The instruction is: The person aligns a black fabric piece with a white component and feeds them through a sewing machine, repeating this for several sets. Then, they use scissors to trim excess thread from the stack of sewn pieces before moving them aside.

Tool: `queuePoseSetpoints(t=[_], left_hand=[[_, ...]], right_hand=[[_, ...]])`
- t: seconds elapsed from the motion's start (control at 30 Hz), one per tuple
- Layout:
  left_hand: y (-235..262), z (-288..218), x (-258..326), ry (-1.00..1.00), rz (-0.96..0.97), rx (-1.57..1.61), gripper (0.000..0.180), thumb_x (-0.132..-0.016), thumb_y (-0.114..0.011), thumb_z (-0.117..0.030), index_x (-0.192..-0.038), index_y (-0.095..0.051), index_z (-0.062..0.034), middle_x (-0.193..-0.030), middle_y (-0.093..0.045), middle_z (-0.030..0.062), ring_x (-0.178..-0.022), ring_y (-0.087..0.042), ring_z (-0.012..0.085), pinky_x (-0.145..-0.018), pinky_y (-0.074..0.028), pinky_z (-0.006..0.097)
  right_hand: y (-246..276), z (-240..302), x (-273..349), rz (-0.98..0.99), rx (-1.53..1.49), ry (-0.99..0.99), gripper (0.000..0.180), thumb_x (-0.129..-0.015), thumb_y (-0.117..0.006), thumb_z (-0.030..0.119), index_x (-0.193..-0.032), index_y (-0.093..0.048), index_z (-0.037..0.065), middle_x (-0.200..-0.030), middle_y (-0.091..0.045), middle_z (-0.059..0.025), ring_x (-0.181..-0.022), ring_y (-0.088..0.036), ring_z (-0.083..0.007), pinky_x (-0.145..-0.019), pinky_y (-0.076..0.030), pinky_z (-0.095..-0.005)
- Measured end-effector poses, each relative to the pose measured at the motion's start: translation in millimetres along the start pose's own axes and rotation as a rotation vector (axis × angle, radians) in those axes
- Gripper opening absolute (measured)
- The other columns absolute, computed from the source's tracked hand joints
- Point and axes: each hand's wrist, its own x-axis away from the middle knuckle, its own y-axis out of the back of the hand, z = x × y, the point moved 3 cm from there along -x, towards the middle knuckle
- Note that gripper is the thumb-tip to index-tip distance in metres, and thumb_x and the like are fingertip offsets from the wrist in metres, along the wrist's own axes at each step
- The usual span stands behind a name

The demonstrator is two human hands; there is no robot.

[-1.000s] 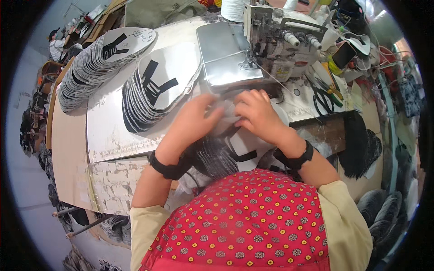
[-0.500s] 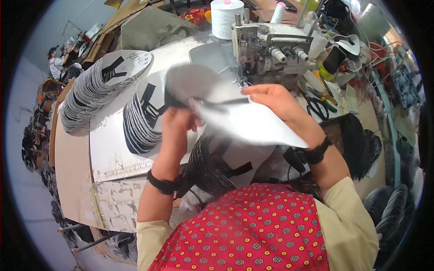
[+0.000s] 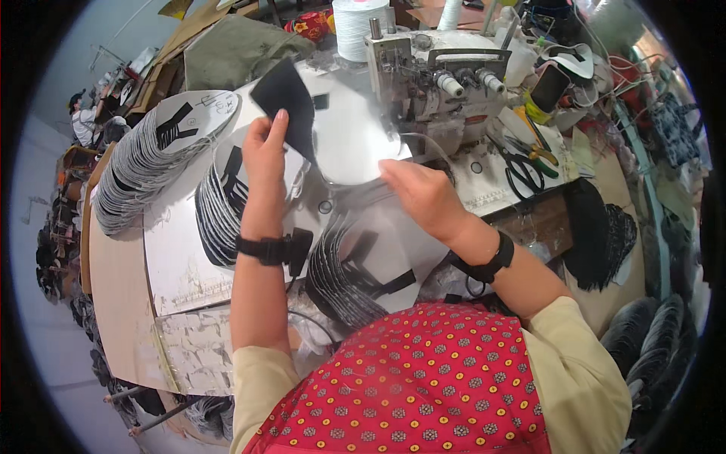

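A sewing workshop. An industrial sewing machine (image 3: 439,91) with a white thread cone (image 3: 361,26) stands at the top centre of the worktop (image 3: 121,287). Stacks of cut grey pieces (image 3: 144,155) fill the left, and scissors (image 3: 522,170) lie at right.

My left hand (image 3: 266,151) is raised in front of me, fingers pointing up and away, thumb and fingertips pinched together. My left forearm runs nearly straight up from the lower edge, a black band on its wrist. My right hand (image 3: 422,195) sits lower and to the right, palm down, fingers curled toward the left. Its forearm slants in from the lower right, also banded in black.
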Motion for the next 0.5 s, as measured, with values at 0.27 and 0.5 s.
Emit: queuePoseSetpoints(t=[0.27,0.5], left_hand=[[-19,-75,115,0.608,0.555,-0.199,0.060,-0.100,-0.052,-0.050,-0.095,-0.074,0.0048,-0.062,-0.066,0.0082,-0.054,-0.057,0.0118,-0.053,-0.043,0.024],[-55,-72,110,-0.295,0.719,-0.437,0.033,-0.096,-0.050,0.002,-0.129,-0.056,0.0031,-0.116,-0.066,0.0154,-0.093,-0.067,0.0170,-0.085,-0.053,0.030]], right_hand=[[27,-17,-8,0.068,0.180,-0.204,0.026,-0.078,-0.071,0.003,-0.102,-0.063,0.008,-0.097,-0.059,-0.0073,-0.074,-0.065,-0.0318,-0.062,-0.053,-0.0399],[38,-4,-29,0.226,-0.541,-0.527,0.020,-0.080,-0.071,-0.007,-0.096,-0.063,0.001,-0.082,-0.065,-0.0058,-0.058,-0.063,-0.0143,-0.053,-0.048,-0.0308]])
